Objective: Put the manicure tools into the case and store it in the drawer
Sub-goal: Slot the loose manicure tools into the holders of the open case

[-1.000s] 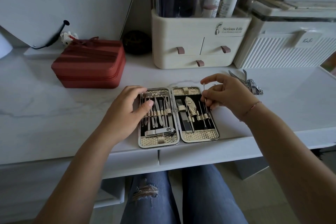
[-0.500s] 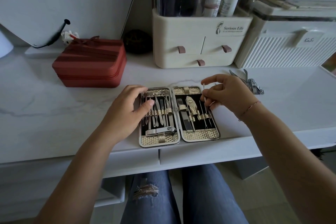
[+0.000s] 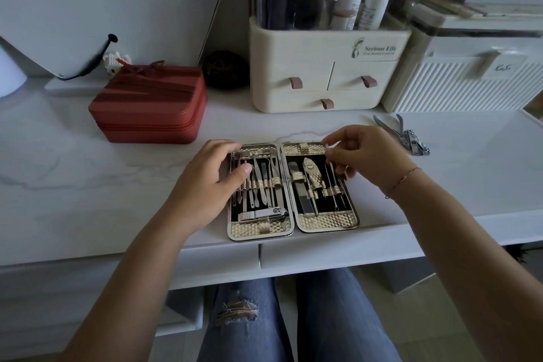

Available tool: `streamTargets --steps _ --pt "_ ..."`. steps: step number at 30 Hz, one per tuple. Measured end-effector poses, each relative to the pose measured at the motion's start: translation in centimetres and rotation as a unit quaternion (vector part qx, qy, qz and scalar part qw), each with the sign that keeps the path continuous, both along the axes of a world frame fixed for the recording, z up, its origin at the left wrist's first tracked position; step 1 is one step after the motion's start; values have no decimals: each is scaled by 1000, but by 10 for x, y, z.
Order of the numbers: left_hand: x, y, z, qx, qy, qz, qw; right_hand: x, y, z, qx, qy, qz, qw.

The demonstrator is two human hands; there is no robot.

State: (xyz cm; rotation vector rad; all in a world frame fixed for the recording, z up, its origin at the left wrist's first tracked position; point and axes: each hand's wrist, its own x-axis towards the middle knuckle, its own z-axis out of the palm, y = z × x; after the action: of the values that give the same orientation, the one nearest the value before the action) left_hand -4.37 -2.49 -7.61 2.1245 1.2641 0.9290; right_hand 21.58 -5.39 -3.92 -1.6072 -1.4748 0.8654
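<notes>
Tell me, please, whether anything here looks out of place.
Yes: the metal clippers lie loose on the tabletop, right of the open case, though they belong inside it. The right hand pinches a thin tool over the case's right half, not yet seated.

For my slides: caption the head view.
Right hand pinches a thin tool over the open manicure case; left hand rests on its left half.
</notes>
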Motion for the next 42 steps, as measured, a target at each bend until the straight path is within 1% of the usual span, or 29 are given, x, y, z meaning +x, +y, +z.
streamTargets --steps 3,6,11,12,14,15,16,18,19,21,23,27,29,32,35,40,42 --pt "0 0 0 -1 -1 0 1000 2 0 -5 8 -59 -13 998" --pt "0 0 -1 -1 -7 0 1000 3 0 -8 7 -123 -3 992" --pt "0 0 0 2 -8 -1 1000 6 -2 -8 13 -153 21 988" --pt "1 0 0 5 -6 -1 1000 6 -2 -9 15 -153 22 988" --pt "1 0 0 5 -3 -1 1000 8 -4 -11 27 -125 10 992" --pt "1 0 0 5 -2 0 1000 11 -4 -11 43 -111 -13 993" --pt "0 0 0 5 -2 0 1000 16 -4 -10 66 -119 -51 989" --pt "0 0 0 7 -1 0 1000 32 -2 -7 110 -182 -145 966" --pt "0 0 0 7 0 -1 1000 42 -2 -4 117 -210 -184 953" --pt "0 0 0 4 2 -1 1000 60 0 0 102 -240 -222 939" --pt "0 0 -1 1 -1 -1 1000 70 3 1 65 -264 -211 939" --pt "0 0 0 -1 -7 -1 1000 61 9 0 8 -306 -116 945" --pt "0 0 0 1 -2 0 1000 53 13 -1 -3 -326 -94 941" --pt "0 0 -1 0 3 0 1000 44 19 0 -9 -367 -89 926" --pt "0 1 -1 4 4 -3 1000 40 22 3 -31 -432 -58 900" --pt "0 1 -1 10 5 -1 1000 33 17 7 -41 -441 -15 897" --pt "0 1 -1 12 5 -1 1000 34 13 8 -33 -413 -6 910"
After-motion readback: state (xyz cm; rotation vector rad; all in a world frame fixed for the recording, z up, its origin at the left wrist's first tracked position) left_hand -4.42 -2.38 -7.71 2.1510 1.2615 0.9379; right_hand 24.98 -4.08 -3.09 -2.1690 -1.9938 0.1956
